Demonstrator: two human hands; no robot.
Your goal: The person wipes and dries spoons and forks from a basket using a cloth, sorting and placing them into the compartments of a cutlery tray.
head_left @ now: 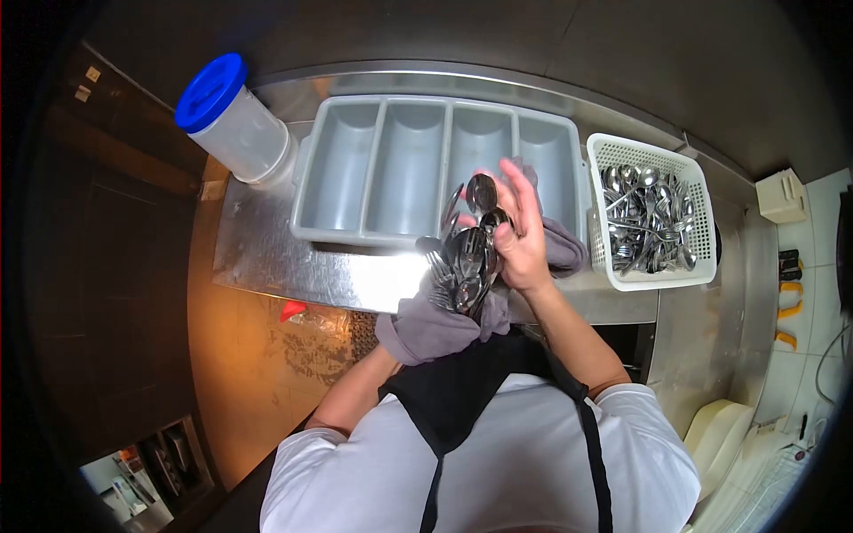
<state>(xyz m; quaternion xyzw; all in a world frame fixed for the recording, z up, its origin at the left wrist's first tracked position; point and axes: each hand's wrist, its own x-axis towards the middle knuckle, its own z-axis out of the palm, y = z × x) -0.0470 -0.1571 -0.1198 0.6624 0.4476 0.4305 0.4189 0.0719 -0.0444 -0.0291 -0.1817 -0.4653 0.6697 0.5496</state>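
Note:
A bundle of spoons and forks (466, 258) stands bowls and tines up in front of my chest. A grey-purple cloth (426, 330) wraps its lower end, and my left hand is hidden inside that cloth, closed around the bundle. My right hand (524, 240) is beside the bundle's upper right, fingers stretched upward and thumb apart, close to a spoon (481, 193). Whether it touches the spoon is unclear. Behind the hands is a grey cutlery tray (333, 235) with several compartments. More grey cloth (562, 249) hangs over its front right edge.
A white perforated basket (653, 282) of mixed spoons and forks stands right of the tray. At the left is a clear container (244, 142) with a blue lid (211, 93). Everything rests on a steel counter (267, 258) against a dark wall.

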